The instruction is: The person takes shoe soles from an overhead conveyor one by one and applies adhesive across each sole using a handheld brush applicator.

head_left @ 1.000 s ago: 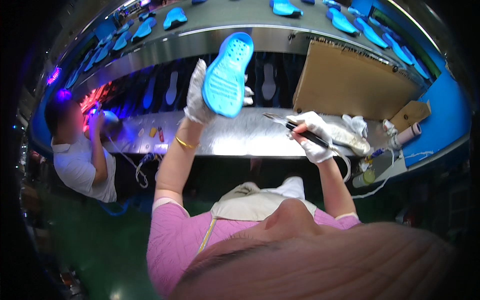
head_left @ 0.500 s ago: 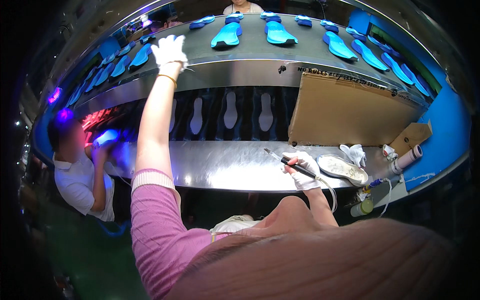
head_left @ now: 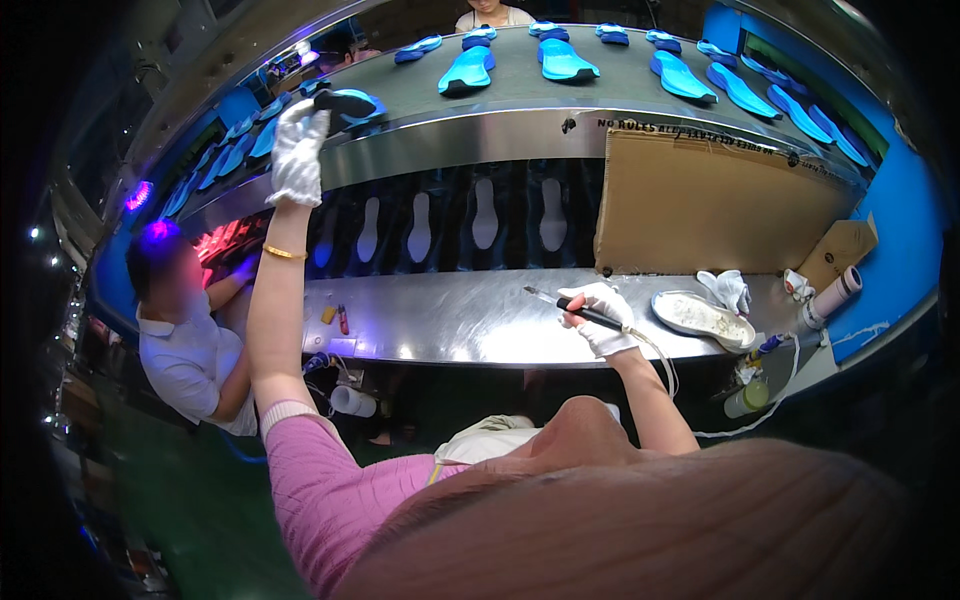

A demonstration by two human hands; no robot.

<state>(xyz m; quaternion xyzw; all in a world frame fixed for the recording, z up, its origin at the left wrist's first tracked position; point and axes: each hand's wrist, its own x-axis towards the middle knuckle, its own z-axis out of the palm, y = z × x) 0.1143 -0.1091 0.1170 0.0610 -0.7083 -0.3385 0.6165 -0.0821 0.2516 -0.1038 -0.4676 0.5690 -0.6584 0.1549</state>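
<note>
My left hand (head_left: 298,160), in a white glove, reaches to the conveyor belt's near edge. Its fingers are closed on the dark end of a blue shoe sole (head_left: 360,106), which is tilted up at the belt. Over the steel shelf, my right hand (head_left: 602,318), gloved with bare fingertips, grips a black-handled tool (head_left: 568,304) with a thin metal tip. The tip points left, away from the belt soles, and a pale cord (head_left: 664,356) trails from the handle's back end.
More blue soles (head_left: 467,70) lie along the dark belt (head_left: 400,165). A cardboard sheet (head_left: 730,210) leans at right above the steel shelf (head_left: 420,335). A sole-shaped white tray (head_left: 745,341) and a crumpled white glove (head_left: 735,292) are nearby. A person (head_left: 190,350) sits at left.
My left hand was open above the belt; now it has closed on a blue sole and tilts it. My right hand still holds the tool over the shelf. The view has shifted somewhat.
</note>
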